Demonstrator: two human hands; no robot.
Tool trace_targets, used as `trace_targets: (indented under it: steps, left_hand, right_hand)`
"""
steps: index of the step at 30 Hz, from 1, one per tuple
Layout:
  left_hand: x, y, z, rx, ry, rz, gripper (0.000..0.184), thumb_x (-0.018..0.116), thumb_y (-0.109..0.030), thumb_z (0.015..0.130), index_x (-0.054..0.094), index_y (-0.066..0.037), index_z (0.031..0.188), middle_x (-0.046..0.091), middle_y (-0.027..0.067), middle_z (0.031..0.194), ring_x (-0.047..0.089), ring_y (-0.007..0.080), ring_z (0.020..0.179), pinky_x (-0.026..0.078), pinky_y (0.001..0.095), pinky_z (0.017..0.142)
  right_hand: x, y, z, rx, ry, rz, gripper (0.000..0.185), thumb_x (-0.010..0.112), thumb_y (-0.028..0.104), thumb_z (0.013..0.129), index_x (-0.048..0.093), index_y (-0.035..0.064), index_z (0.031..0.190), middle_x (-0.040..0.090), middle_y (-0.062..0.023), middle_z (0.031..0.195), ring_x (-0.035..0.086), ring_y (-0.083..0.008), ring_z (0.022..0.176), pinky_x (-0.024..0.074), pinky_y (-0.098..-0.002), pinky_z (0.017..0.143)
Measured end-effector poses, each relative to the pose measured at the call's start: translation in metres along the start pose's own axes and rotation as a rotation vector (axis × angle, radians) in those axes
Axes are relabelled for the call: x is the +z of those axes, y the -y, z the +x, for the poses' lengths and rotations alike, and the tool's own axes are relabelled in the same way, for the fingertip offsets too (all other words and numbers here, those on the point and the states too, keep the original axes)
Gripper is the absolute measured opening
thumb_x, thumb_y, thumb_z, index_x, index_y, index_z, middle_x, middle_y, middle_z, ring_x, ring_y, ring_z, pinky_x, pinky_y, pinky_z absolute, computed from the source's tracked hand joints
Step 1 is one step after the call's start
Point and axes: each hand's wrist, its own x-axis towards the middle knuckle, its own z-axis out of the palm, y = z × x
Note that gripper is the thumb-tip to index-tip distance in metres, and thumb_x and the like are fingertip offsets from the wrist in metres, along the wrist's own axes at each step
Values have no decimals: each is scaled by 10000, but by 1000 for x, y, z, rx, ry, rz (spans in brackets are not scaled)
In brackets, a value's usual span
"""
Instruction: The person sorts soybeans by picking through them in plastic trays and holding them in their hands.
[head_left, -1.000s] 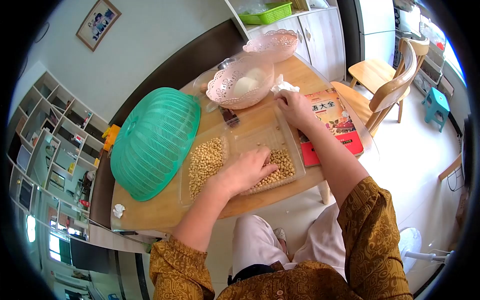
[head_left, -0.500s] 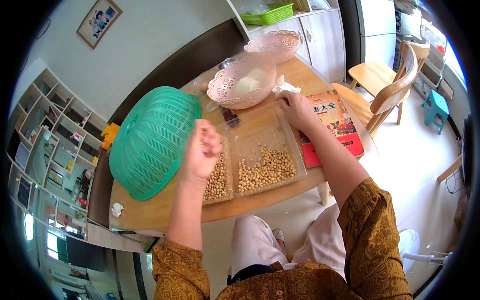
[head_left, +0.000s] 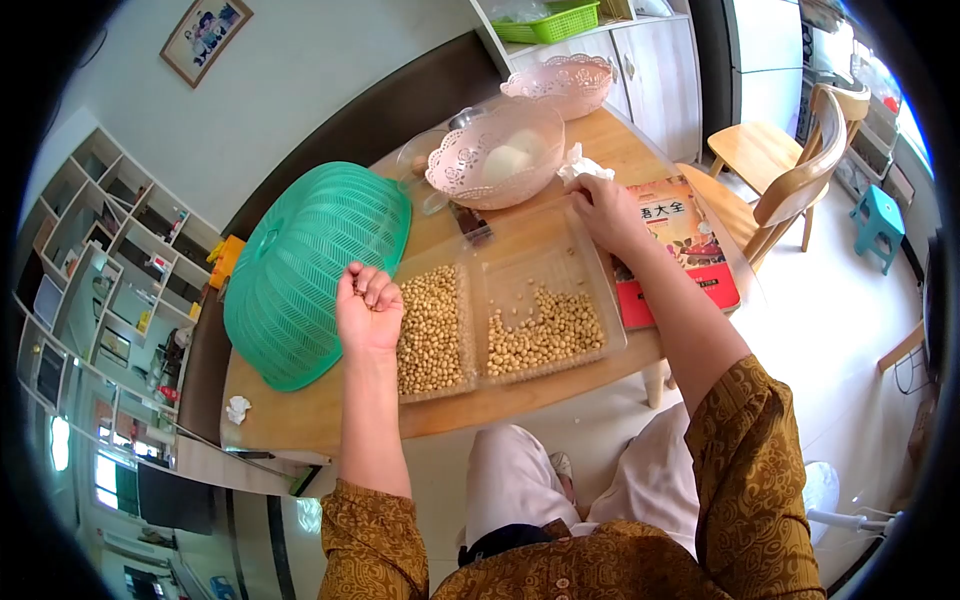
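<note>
A clear two-part plastic tray [head_left: 480,381] lies on the table, with pale yellow soybeans [head_left: 430,330] heaped in its left section and a looser spread of soybeans [head_left: 550,335] in its right one. My left hand [head_left: 370,312] is curled palm up over the tray's left edge, beside a green mesh food cover [head_left: 310,270]. What its fingers enclose is hidden. At the tray's far right corner, my right hand [head_left: 606,215] has its fingers pressed together, close to a crumpled white tissue [head_left: 582,167]. Whether it grips the tray rim or something else cannot be made out.
Behind the tray stand two pink lace-edged bowls [head_left: 470,165], the nearer one holding something white. A red and cream book [head_left: 685,250] lies right of the tray. Another crumpled tissue [head_left: 238,409] is at the table's left edge. Wooden chairs [head_left: 795,190] stand to the right.
My left hand has moved left, from over the left heap of soybeans toward the green cover, and is now sharp instead of blurred. My right hand stays at the tray's far corner. The view has shifted slightly.
</note>
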Motion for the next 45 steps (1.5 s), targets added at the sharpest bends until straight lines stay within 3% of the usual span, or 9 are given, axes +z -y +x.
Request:
trace_targets:
  steps: [8,35,39,45]
  left_hand:
    - [14,10,-4,277,-108,246,236,377,-253,991,463,-112,823,355,-40,610,307,66,492,277,210,421]
    - [20,12,-9,377,-132,340,213,392,-243,988,474,-102,851,372,-36,629,331,71,522,294,219,469]
    - [20,13,-9,383,-126,346,216,392,-242,988,475,-97,851,379,-34,631,342,72,525,298,219,470]
    - [18,11,-9,394,-100,389,160,399,-188,966,504,-85,903,406,-26,645,367,75,538,313,222,481]
  right_hand:
    - [0,-1,0,-8,-1,10,164,542,187,825,642,65,870,641,-170,826,612,-352,790,480,-436,695]
    - [-4,4,0,29,41,2,180,528,185,836,634,56,903,645,-168,852,610,-355,812,478,-435,731]
    - [-4,5,0,49,66,-9,207,532,199,844,630,37,929,641,-166,854,607,-332,828,463,-400,722]
    - [-4,5,-1,39,56,-14,204,531,194,845,631,38,930,642,-165,854,608,-332,825,464,-401,721]
